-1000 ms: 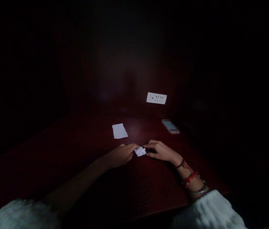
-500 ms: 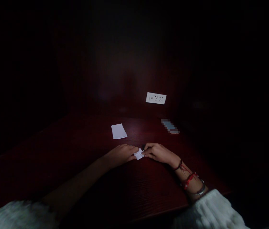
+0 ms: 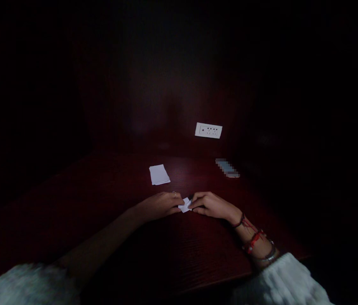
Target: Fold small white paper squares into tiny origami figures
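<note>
A small folded piece of white paper [image 3: 184,206] lies on the dark red table between my two hands. My left hand [image 3: 162,204], with a ring on one finger, has its fingers closed on the paper's left edge. From the other side, my right hand [image 3: 209,204] pinches the paper's right edge between thumb and fingers. The fingers cover part of both edges. Just beyond my left hand lies a small stack of white paper sheets [image 3: 159,174], touched by neither hand.
A blurred flat object like a phone [image 3: 227,168] lies at the back right of the table [image 3: 118,178]. Behind it, a white power socket [image 3: 208,130] is set in the dark wall. The table's front edge runs below my right forearm. The surroundings are very dark.
My fingers have shifted slightly on the folded paper, which stays in the same place. The whole view has moved a touch; the stack and the phone-like object lie as before.
</note>
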The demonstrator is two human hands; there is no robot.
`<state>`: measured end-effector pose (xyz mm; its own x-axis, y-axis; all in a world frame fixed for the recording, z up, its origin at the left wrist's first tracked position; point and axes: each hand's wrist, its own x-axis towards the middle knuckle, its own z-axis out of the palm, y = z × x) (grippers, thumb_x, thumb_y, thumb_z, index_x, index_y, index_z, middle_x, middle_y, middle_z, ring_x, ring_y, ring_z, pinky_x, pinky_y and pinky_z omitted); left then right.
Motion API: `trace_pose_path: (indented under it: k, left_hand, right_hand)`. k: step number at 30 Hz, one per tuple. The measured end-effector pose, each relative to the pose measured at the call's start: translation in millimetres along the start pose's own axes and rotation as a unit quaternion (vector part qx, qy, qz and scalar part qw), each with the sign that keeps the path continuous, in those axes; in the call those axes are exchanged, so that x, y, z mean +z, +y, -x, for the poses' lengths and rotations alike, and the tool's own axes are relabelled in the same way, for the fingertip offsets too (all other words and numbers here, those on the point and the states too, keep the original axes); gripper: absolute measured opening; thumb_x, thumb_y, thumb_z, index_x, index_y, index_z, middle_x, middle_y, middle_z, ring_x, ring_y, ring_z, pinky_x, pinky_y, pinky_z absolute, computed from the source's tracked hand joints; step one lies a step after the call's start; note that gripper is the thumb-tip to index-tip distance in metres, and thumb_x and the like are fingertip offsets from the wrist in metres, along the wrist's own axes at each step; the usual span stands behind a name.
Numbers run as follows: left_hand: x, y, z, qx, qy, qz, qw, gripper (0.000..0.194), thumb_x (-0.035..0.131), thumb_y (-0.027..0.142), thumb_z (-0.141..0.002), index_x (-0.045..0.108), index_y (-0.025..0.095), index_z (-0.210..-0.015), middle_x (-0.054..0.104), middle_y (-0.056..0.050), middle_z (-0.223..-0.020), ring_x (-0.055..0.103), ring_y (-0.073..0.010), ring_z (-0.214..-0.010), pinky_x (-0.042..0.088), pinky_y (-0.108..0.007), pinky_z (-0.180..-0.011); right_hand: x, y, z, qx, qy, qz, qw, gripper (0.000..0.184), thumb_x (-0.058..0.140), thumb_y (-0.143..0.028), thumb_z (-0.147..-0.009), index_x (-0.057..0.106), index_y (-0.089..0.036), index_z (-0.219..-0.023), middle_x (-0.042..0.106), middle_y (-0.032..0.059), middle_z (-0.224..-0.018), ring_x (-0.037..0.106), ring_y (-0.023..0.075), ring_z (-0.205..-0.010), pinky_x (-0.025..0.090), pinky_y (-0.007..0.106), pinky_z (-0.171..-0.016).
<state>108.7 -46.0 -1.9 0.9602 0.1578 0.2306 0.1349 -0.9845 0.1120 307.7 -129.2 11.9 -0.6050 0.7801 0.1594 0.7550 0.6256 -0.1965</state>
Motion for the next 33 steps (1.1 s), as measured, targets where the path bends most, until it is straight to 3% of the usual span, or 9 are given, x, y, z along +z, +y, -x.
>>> trace_pose_path:
  k: [6, 12, 17, 21, 26, 29, 33]
  left_hand:
    - [6.6, -2.9, 1.1, 0.018, 0.008, -0.069, 0.997, 0.017, 0.038, 0.022, -0.082, 0.052, 0.019, -0.091, 0.052, -0.002, -0.089, 0.05, -0.012, -0.077, 0.036, -0.022, -0.072]
    - [-2.3, 2.7, 2.6, 0.039, -0.004, -0.065, 0.997, 0.019, 0.04, 0.027, -0.081, 0.05, 0.02, -0.096, 0.052, -0.001, -0.094, 0.05, -0.0128, -0.082, 0.035, -0.021, -0.072]
    - [0.8, 4.8, 1.0, 0.048, -0.022, -0.158, 0.986, 0.018, 0.035, 0.018, -0.082, 0.05, 0.02, -0.091, 0.054, -0.002, -0.09, 0.052, -0.014, -0.076, 0.036, -0.023, -0.066]
    - [2.0, 5.1, 0.9, 0.055, -0.021, -0.173, 0.983, 0.019, 0.034, 0.014, -0.082, 0.05, 0.019, -0.091, 0.055, -0.002, -0.086, 0.052, -0.015, -0.076, 0.037, -0.024, -0.065]
    - [-0.8, 5.1, 2.4, 0.017, 0.011, -0.078, 0.997, 0.023, 0.039, 0.029, -0.081, 0.047, 0.02, -0.1, 0.054, -0.002, -0.091, 0.052, -0.0145, -0.077, 0.038, -0.023, -0.068]
    - [1.5, 6.6, 1.1, -0.018, 0.042, 0.014, 0.999, 0.024, 0.045, 0.029, -0.077, 0.046, 0.022, -0.1, 0.054, 0.0, -0.092, 0.052, -0.0137, -0.08, 0.038, -0.023, -0.071]
    - [5.9, 11.0, -6.1, -0.115, 0.172, 0.145, 0.968, 0.023, 0.043, 0.021, -0.076, 0.045, 0.021, -0.099, 0.054, 0.0, -0.091, 0.052, -0.0126, -0.082, 0.038, -0.024, -0.074]
  right_hand:
    - [-1.2, 1.2, 1.2, 0.025, 0.044, -0.004, 0.999, 0.028, 0.047, -0.024, -0.076, 0.053, -0.021, -0.104, 0.052, 0.0029, -0.088, 0.049, 0.0106, -0.078, 0.037, 0.02, -0.072]
    - [-1.0, 3.5, 3.0, 0.028, 0.03, 0.006, 0.999, 0.03, 0.048, -0.029, -0.075, 0.053, -0.022, -0.104, 0.051, 0.0026, -0.087, 0.048, 0.0111, -0.078, 0.036, 0.02, -0.07]
    - [1.2, 4.0, 2.2, 0.023, 0.027, 0.032, 0.999, 0.025, 0.043, -0.029, -0.078, 0.055, -0.023, -0.099, 0.051, 0.002, -0.086, 0.048, 0.0098, -0.077, 0.035, 0.019, -0.068]
    - [2.4, 4.7, 1.7, 0.017, 0.035, 0.038, 0.999, 0.024, 0.04, -0.029, -0.08, 0.057, -0.021, -0.095, 0.052, 0.0022, -0.084, 0.048, 0.0094, -0.076, 0.035, 0.018, -0.067]
    - [4.2, 4.9, -0.4, 0.028, 0.085, 0.016, 0.996, 0.025, 0.036, -0.027, -0.082, 0.057, -0.015, -0.085, 0.052, 0.0039, -0.08, 0.048, 0.0096, -0.072, 0.036, 0.019, -0.067]
    - [6.1, 6.8, -3.1, 0.041, 0.14, -0.029, 0.989, 0.023, 0.036, -0.025, -0.082, 0.056, -0.014, -0.081, 0.052, 0.0034, -0.075, 0.047, 0.0096, -0.07, 0.036, 0.019, -0.066]
    - [8.1, 10.4, -5.7, 0.087, 0.189, -0.108, 0.972, 0.023, 0.039, -0.028, -0.08, 0.055, -0.013, -0.074, 0.051, 0.0017, -0.07, 0.046, 0.0087, -0.065, 0.036, 0.019, -0.061]
